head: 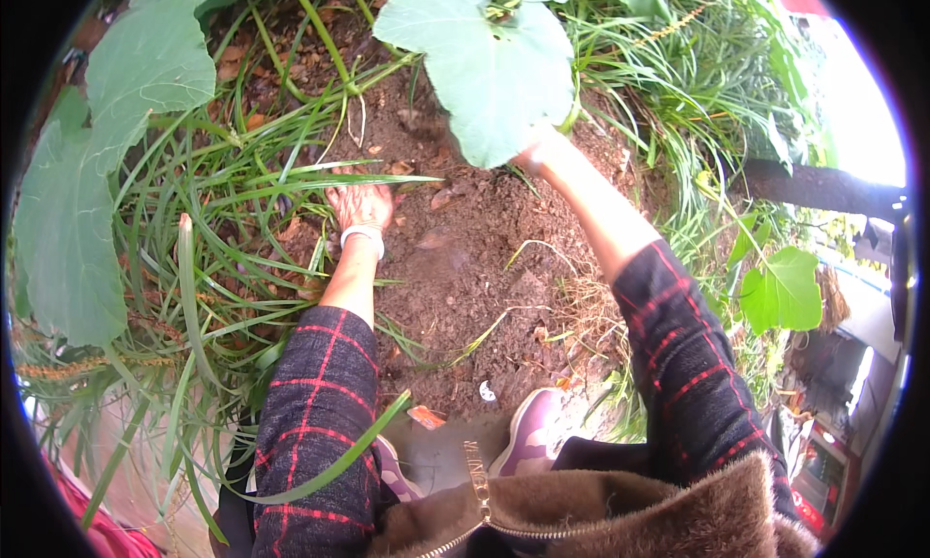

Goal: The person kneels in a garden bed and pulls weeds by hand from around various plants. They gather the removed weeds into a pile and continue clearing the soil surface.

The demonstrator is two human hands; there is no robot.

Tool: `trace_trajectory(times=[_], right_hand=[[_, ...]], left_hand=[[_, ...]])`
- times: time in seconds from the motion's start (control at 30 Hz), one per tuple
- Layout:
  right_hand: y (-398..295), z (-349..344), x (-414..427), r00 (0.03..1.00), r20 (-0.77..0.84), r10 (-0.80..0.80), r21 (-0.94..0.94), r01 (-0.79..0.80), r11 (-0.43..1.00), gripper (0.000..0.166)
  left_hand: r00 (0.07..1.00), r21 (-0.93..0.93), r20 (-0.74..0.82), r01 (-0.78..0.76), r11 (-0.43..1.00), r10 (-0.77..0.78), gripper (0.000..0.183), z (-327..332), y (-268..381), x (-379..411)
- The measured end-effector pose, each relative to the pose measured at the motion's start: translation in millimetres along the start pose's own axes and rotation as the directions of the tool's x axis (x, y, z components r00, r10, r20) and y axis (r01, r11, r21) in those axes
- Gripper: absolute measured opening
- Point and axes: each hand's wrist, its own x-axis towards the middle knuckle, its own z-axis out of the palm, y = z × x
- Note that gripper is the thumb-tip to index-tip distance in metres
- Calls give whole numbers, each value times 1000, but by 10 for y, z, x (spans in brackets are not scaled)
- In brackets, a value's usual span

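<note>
My left hand (361,203) rests on the brown soil (465,267) at the edge of a grass clump, palm down, with a white bracelet (362,240) at the wrist. Grass blades cross over its fingers, so whether it grips anything is unclear. My right hand (534,147) reaches under a broad green leaf (501,71) at the top centre. The leaf covers its fingers, and its visible part is overexposed. Loose soil and bits of dry leaf lie between my hands.
Long green grass (240,173) and large leaves (65,231) fill the left side. More grass (668,71) grows at upper right, near a dark beam (821,187). Thick green stems cross the soil at the top. An orange scrap (426,417) lies near my purple shoes (530,427).
</note>
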Motion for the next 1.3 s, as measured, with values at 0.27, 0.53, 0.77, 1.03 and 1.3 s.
trace_trajectory(times=[0.27,0.53,0.77,1.03,1.3], right_hand=[[-463,342,-509,989,-64,132,-103,-138,985,15],[-803,326,-583,935,83,345,-308,-305,901,24],[-616,498,664,976,-200,-91,-306,26,952,29],[-981,600,939,955,202,218,-656,-34,754,31],[-731,705,918,965,234,119,-655,65,753,26]], left_hand=[[1000,-15,-29,-9,1000,9,58,122,-128,-12],[998,-108,-55,-22,994,16,56,64,-129,-51],[994,-88,-100,-45,995,37,55,147,-190,-8],[987,-128,-156,-51,990,31,54,170,-203,-4],[996,-141,-90,-41,989,29,49,67,-148,-22]])
